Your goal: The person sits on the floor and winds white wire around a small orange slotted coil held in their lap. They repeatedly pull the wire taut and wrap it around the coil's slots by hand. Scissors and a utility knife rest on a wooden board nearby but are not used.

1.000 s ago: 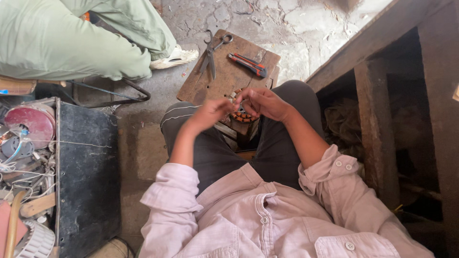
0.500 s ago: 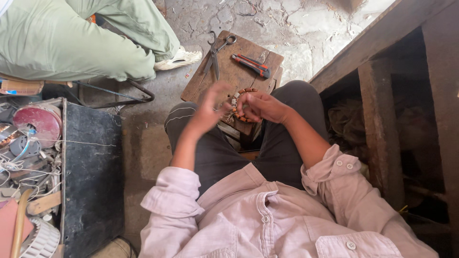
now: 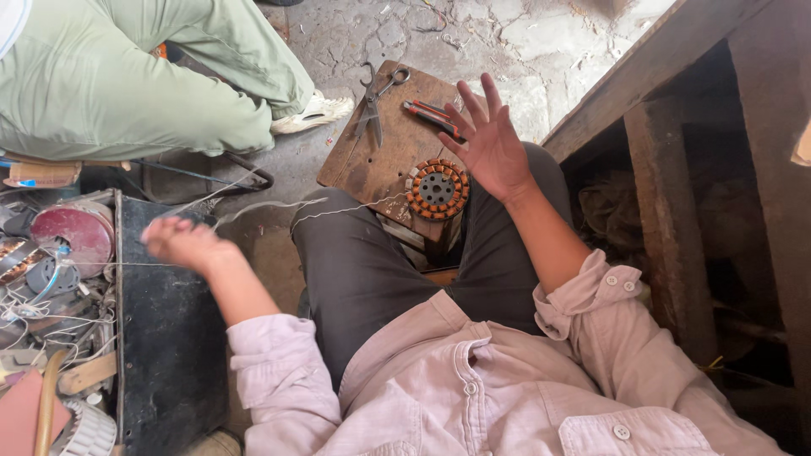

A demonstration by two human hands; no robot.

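A round stator (image 3: 437,189) with copper-coloured coils around its rim lies at the near edge of a small wooden board (image 3: 380,160) by my knees. A thin wire (image 3: 296,209) runs from it leftward to my left hand (image 3: 184,243), which is blurred and pulled out to the left, fingers closed on the wire. My right hand (image 3: 488,143) hovers just right of and above the stator with fingers spread, holding nothing.
Scissors (image 3: 373,103) and a red-handled cutter (image 3: 432,118) lie on the board. Another person in green trousers (image 3: 127,76) sits at upper left. A black box (image 3: 165,338) and wire clutter (image 3: 42,287) stand left; a wooden frame (image 3: 676,152) right.
Both hands were together over the stator. My left hand has swung far out to the left, drawing the wire taut, and my right hand has opened and lifted off the stator.
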